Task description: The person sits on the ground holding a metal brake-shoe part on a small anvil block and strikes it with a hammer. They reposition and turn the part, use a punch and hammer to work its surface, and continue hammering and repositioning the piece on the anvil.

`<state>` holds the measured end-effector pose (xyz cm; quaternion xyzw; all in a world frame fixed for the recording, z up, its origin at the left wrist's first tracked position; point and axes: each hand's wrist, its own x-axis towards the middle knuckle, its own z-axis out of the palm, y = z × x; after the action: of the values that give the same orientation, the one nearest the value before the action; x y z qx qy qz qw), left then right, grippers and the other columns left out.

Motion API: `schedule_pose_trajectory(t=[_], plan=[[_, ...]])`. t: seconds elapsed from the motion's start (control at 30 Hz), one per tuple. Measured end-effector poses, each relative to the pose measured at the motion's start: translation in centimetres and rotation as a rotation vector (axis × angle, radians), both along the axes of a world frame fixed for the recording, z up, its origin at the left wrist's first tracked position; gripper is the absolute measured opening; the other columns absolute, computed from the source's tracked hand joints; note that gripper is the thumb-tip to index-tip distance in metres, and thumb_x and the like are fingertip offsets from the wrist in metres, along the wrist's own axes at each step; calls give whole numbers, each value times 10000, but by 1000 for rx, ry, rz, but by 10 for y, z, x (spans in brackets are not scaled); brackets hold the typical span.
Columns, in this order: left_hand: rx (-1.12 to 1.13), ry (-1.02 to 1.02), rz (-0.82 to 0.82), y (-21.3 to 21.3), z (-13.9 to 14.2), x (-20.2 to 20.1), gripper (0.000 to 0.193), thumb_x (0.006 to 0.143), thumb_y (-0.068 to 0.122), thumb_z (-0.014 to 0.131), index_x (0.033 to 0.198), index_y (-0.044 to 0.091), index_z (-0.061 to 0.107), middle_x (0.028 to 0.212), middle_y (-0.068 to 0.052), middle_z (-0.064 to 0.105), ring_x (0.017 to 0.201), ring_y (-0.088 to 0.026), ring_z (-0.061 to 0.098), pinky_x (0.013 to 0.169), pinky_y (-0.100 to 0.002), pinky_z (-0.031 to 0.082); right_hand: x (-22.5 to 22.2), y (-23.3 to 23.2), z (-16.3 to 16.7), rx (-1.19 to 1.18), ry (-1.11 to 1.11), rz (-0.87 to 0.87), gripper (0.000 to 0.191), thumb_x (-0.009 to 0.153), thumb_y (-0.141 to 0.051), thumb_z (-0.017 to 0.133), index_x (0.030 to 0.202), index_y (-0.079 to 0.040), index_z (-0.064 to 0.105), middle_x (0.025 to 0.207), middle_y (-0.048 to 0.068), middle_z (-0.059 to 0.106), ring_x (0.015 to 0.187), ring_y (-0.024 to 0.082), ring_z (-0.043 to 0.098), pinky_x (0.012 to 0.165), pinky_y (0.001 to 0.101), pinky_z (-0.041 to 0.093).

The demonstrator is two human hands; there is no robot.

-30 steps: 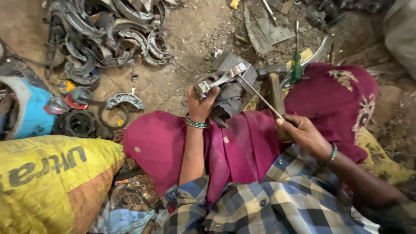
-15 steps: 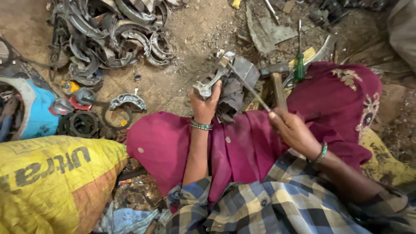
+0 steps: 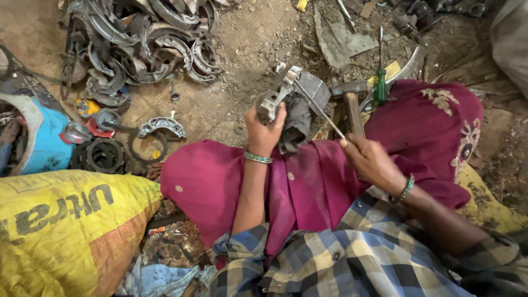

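My left hand (image 3: 264, 127) grips a curved grey metal part (image 3: 275, 99), a brake shoe, held up over my magenta-clad lap (image 3: 220, 181). My right hand (image 3: 369, 159) holds a thin metal rod (image 3: 319, 108) whose far tip rests against the top end of that part. A dark cloth (image 3: 300, 118) and a grey metal block (image 3: 314, 88) lie just behind the held part. A hammer (image 3: 352, 102) with a wooden handle lies between my knees, and a green-handled screwdriver (image 3: 380, 88) stands beside it.
A heap of brake shoes (image 3: 140, 47) fills the dirt floor at upper left, with one loose shoe (image 3: 160, 125) nearer. A blue drum (image 3: 38, 135), a black ring (image 3: 102, 155) and a yellow sack (image 3: 66, 225) are at left. Scrap metal (image 3: 344, 41) lies ahead.
The right hand has moved the rod slightly inward and up toward the part's top end. The left hand keeps its hold on the part, shifted a little.
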<state>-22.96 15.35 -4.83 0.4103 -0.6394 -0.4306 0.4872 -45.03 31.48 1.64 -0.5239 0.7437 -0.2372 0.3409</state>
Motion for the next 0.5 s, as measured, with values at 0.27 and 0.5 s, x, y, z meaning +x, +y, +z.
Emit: schedule_pose_trajectory(t=[0.27, 0.5], plan=[[-22, 15, -109, -2, -2, 2, 202, 922, 146, 780, 1067, 18, 724, 971, -110, 763, 877, -217, 743, 797, -351, 576, -33, 11, 6, -168, 303, 124, 269, 1031, -272, 603, 928, -23, 610, 673, 247, 585, 647, 451, 608, 563, 545, 437], [-109, -45, -144, -2, 34, 15, 346, 891, 260, 843, 1105, 10, 734, 958, -78, 776, 842, -178, 759, 772, -321, 581, -39, 4, 4, -70, 118, 114, 325, 1045, -287, 578, 853, -25, 586, 612, 198, 574, 590, 404, 618, 535, 496, 456]])
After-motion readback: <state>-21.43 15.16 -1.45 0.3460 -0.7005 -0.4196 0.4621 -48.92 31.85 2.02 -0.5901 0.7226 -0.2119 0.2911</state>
